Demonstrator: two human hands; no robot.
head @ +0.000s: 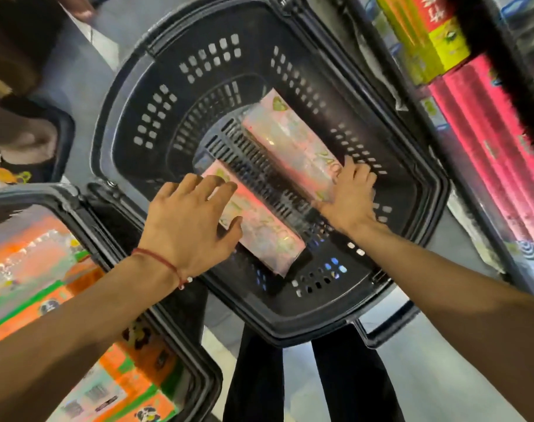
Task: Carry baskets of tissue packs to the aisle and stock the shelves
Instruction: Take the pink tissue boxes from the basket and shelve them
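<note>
Head camera view, looking straight down into shopping baskets on a shop aisle floor. At far left is a second black basket (pixel 74 202), only partly in frame, filled with orange and green tissue packs (pixel 46 269).

The person's left arm reaches in from the lower left, with a thin red thread bracelet (pixel 162 260) on the wrist. The left hand (pixel 186 220) lies on top of the left pink pack (pixel 268 239). Its fingers are spread and only lightly bent, and the thumb rests on the pack's upper face; it touches the pack without closing round it.

In the centre is a large black basket (pixel 290 315) with slotted walls. Two long pink tissue packs lie flat on its floor, side by side and roughly parallel, running diagonally. A dark slotted strip of the basket floor shows between them, so they do not touch. Below the basket the person's legs (pixel 351 376) show in black trousers.

The right pink pack (pixel 290 138) lies further from the camera. The right hand (pixel 351 196) is at its right end. The fingers are curled down over the end and the thumb lies along the pack's near edge, so the hand grips it.

At far right, shop shelves run up the frame, holding bright pink boxes (pixel 487 141) and, above them, a yellow-green box (pixel 442 41).
</note>
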